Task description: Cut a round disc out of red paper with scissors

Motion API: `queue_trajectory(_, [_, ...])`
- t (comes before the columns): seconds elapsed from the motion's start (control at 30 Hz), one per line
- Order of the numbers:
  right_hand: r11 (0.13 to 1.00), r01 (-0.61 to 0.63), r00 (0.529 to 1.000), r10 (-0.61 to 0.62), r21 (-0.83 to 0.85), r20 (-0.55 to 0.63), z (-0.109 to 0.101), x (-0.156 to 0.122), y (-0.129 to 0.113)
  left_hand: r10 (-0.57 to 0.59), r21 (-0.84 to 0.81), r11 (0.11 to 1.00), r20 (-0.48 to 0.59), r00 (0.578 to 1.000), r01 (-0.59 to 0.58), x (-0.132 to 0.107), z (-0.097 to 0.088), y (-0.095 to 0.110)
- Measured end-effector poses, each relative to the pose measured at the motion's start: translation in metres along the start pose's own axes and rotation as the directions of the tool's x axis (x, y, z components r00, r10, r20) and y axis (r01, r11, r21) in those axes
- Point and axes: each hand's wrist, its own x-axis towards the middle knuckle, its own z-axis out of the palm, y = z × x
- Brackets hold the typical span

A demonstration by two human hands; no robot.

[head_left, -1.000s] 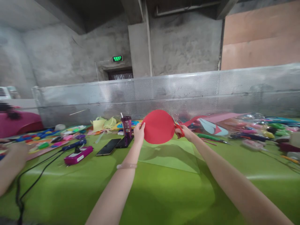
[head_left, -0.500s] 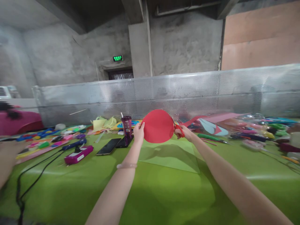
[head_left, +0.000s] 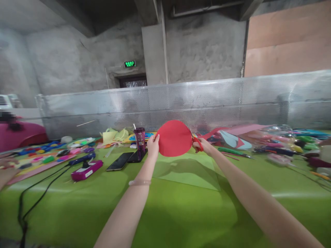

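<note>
In the head view, a red paper disc (head_left: pixel 174 138) is held up in the air in front of the perforated metal screen (head_left: pixel 219 100), above a pale green sheet (head_left: pixel 191 174) that is spread on the green table (head_left: pixel 181 213). The disc is seen nearly face on and looks flat, with no sag visible, so it can be judged very light and fairly stiff for paper or thin card. It is likely to be creased or torn easily if it is squeezed, bent sharply or pulled, while little slipping is to be expected from its matt face. It is best taken by the rim, in a light pinch between thumb and fingers, with the middle left unpressed.

The disc is gripped in this way by the left hand (head_left: pixel 154 142): its left edge is pinched, the thumb being laid on the near face and the fingers mostly hidden behind. By the right hand (head_left: pixel 204 146), a pair of red-handled scissors (head_left: pixel 200 143) is grasped, the fingers being curled about the handles. The blades are pointed upward along the disc's right edge; how far they are parted cannot be told. A red strip (head_left: pixel 214 132) is seen just beyond the right hand, but whether it is joined to the disc cannot be made out.
</note>
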Motion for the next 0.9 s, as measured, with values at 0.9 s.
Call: queue_trajectory(0.9, [1.0,0.001,0.998,-0.002,-0.024,-0.058,0.0004,0.003,0.006,-0.005,0.009,1.0,-0.007,1.0,0.005,-0.0001,-0.0004,-0.0001])
